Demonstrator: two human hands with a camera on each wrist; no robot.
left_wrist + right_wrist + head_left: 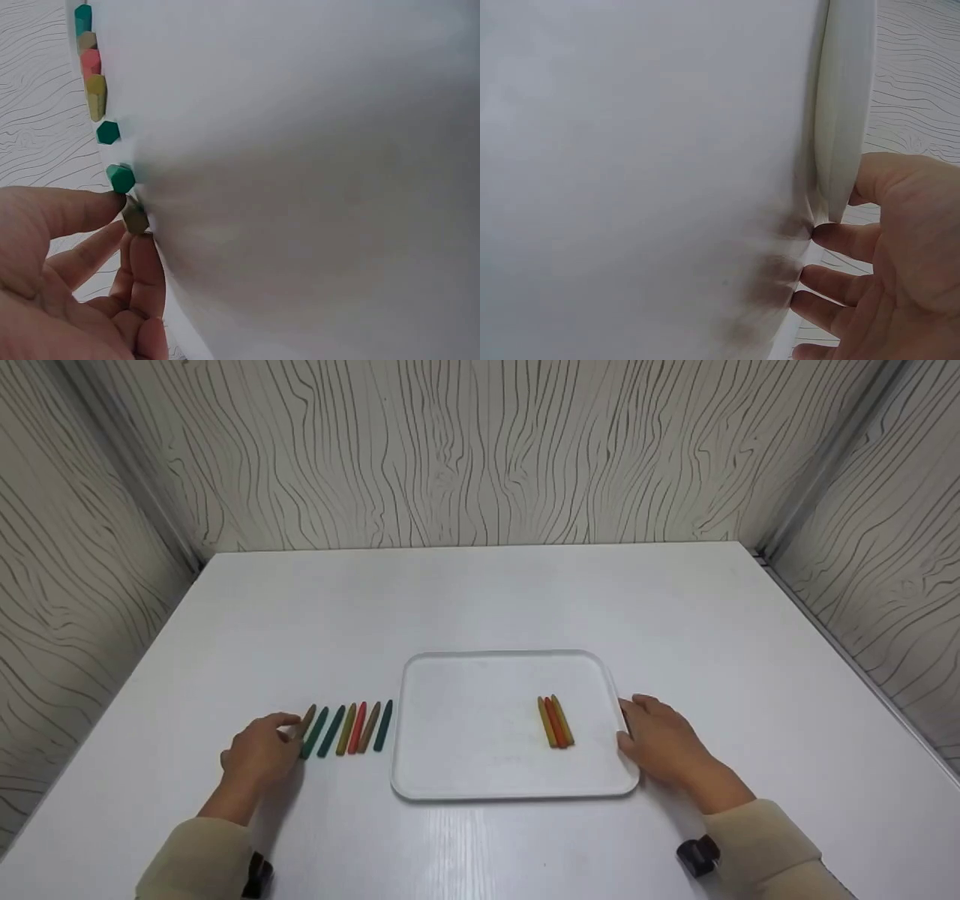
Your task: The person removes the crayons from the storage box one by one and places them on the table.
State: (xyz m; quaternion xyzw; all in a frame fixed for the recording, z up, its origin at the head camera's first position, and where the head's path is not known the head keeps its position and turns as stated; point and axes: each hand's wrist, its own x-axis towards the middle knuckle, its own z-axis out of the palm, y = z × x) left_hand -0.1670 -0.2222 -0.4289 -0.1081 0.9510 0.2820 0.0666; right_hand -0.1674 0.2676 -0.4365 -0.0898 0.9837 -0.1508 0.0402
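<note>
At the left end of a row of crayons, my left hand (pixel 262 746) pinches a brown crayon (pixel 136 217) between thumb and fingers; the other fingers curl below it in the left wrist view. Right beside it lies a green crayon (pixel 121 178), close to the thumb tip. A white tray (pixel 465 793) lies to the right of the row. My right hand (pixel 667 742) holds the tray's right edge, thumb at the rim and fingertips low beside it in the right wrist view. Two yellowish crayons (pixel 564 721) with an orange-red crayon (pixel 555 724) between them lie on the tray.
Between the left hand and the tray stand in line a dark green crayon (pixel 331 731), a yellow-brown crayon (pixel 346 730), a red crayon (pixel 357 727), a brown crayon (pixel 369 727) and a teal crayon (pixel 383 726). Wood-patterned panels (pixel 465 450) enclose the white table (pixel 480 600).
</note>
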